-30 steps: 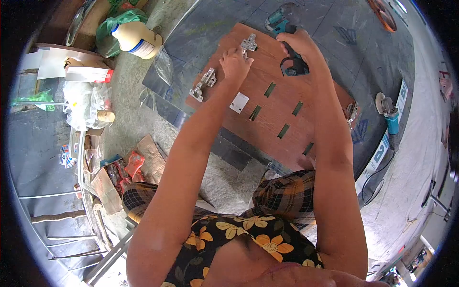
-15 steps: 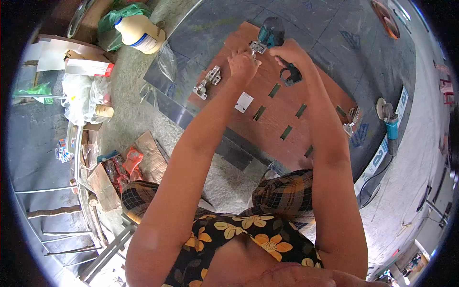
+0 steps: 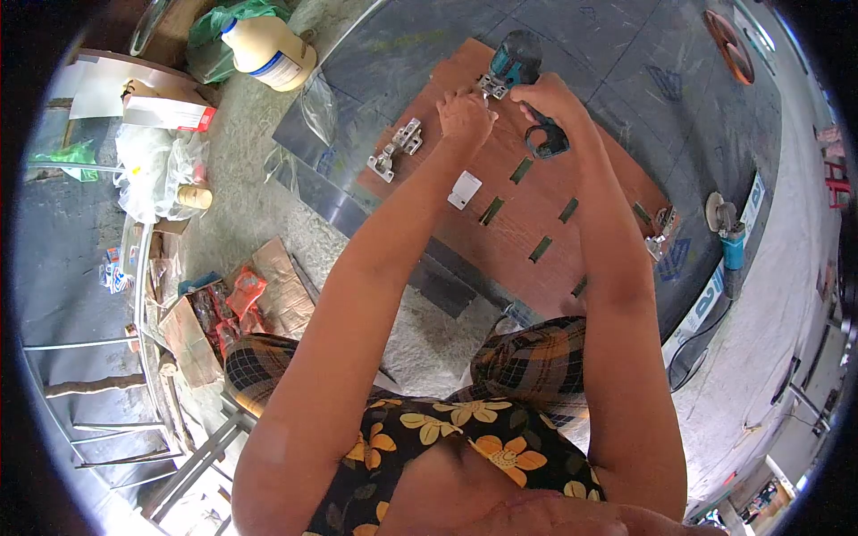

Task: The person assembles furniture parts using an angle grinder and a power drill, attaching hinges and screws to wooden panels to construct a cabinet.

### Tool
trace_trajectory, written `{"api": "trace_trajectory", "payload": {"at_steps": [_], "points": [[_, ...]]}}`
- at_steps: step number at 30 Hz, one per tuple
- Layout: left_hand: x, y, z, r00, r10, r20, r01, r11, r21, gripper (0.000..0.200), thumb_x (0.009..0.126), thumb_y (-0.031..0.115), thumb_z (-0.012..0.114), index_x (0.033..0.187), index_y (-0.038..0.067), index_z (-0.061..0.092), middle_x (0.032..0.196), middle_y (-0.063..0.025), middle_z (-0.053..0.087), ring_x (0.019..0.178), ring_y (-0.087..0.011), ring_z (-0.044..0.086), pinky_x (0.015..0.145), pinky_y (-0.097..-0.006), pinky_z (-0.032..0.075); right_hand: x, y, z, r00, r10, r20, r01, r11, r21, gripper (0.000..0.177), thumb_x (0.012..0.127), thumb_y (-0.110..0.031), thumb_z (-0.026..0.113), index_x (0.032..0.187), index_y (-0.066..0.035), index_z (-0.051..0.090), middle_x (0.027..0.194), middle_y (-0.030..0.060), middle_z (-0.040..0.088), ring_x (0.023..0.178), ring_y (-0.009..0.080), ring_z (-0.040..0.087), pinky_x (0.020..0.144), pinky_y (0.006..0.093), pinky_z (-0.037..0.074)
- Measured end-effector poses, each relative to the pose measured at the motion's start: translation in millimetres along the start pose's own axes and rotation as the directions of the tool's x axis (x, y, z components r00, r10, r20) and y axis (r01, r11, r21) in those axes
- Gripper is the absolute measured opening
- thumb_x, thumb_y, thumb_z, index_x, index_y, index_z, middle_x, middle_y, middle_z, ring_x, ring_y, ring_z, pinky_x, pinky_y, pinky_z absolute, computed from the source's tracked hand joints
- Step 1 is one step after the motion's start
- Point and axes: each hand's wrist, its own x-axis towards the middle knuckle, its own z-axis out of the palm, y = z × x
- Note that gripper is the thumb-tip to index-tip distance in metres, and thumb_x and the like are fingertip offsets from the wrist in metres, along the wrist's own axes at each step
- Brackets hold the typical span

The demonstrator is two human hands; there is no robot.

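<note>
Hinge [image 3: 491,86] sits flat at the far edge of the board [image 3: 536,192], small, silver stamped metal with a shiny cup-and-arm shape. Left hand [image 3: 466,114] has its fingers curled, tips pinched on the hinge and pinning it to the wood. Right hand [image 3: 554,100] is wrapped tight round the grip of the drill [image 3: 516,55], which has a teal plastic body and black handle, nose tipped down onto the hinge plate. The bit itself is too small to see.

Step in hand, as I judge it: fixing the hinge to the board with the driver. The next move calls for the bit held square on the screw, steady downward push, and the left fingers clear of the tip while holding the plate from twisting.

The board is reddish-brown wood grain, smooth, rectangular, with several narrow dark slots [image 3: 521,170] cut in two rows and a white square tag [image 3: 465,189] near its middle. A spare hinge [image 3: 398,147], same bright metal, lies at the board's left edge, well apart from the hands. Another metal fitting [image 3: 660,228] sits at the right edge.

The board rests on a dark grey sheet [image 3: 626,80], matte and scuffed. An angle grinder [image 3: 728,237] with a teal body lies to the right, with its cable. A cream plastic jug [image 3: 268,52] stands far left, and crumpled clear bags [image 3: 152,170] lie on the rough concrete.
</note>
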Motion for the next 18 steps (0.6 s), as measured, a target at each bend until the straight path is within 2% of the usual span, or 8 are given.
{"api": "trace_trajectory", "payload": {"at_steps": [3,9,12,15,18], "points": [[2,0,-1,1.0,0.003,0.03,-0.003,1.0,-0.006,0.051,0.083,0.048,0.062,0.111,0.005,0.064,0.118,-0.0153,0.056,0.115,-0.0335,0.049,0.094,-0.0506,0.039,-2,-1,0,0.999,0.04,-0.004,-0.04,0.999,0.036,0.022,0.071,-0.014,0.066,0.057,0.0,0.057,0.053,0.0057,0.055,0.045,0.0135,0.053,0.039,0.0303,0.039],[-1,0,-1,0.999,0.014,-0.038,-0.015,1.0,-0.017,0.05,0.082,0.046,0.062,0.11,0.005,0.065,0.118,-0.015,0.057,0.117,-0.0338,0.047,0.095,-0.0508,0.038,-5,-5,-1,0.999,0.054,-0.004,-0.054,0.996,-0.072,0.024,0.073,-0.016,0.064,0.056,-0.001,0.056,0.052,0.0055,0.055,0.044,0.0141,0.053,0.04,0.0306,0.04],[1,0,-4,1.0,0.007,0.029,-0.006,1.0,-0.025,0.049,0.082,0.045,0.062,0.111,0.005,0.064,0.118,-0.0157,0.056,0.118,-0.0343,0.046,0.096,-0.0516,0.037,-6,-7,-1,0.999,0.042,-0.005,-0.042,0.992,-0.122,0.029,0.071,-0.021,0.063,0.053,0.0,0.058,0.051,0.0094,0.058,0.045,0.0177,0.056,0.045,0.0341,0.044],[1,0,-3,0.998,0.003,0.056,-0.002,1.0,-0.014,0.049,0.082,0.044,0.062,0.111,0.005,0.064,0.119,-0.0159,0.056,0.118,-0.0346,0.046,0.097,-0.0524,0.036,5,1,0,0.998,0.055,0.008,-0.052,0.976,-0.213,0.026,0.071,-0.021,0.063,0.055,0.0,0.059,0.051,0.0096,0.058,0.046,0.0183,0.057,0.046,0.0338,0.045],[0,-1,1,0.999,0.008,-0.042,-0.011,0.998,-0.068,0.05,0.082,0.045,0.061,0.112,0.005,0.063,0.118,-0.0164,0.056,0.119,-0.0346,0.045,0.097,-0.0529,0.036,2,2,1,0.999,0.033,-0.019,-0.036,0.983,-0.179,0.026,0.071,-0.021,0.063,0.055,-0.001,0.06,0.052,0.0088,0.059,0.047,0.0171,0.057,0.047,0.0327,0.045]]}}
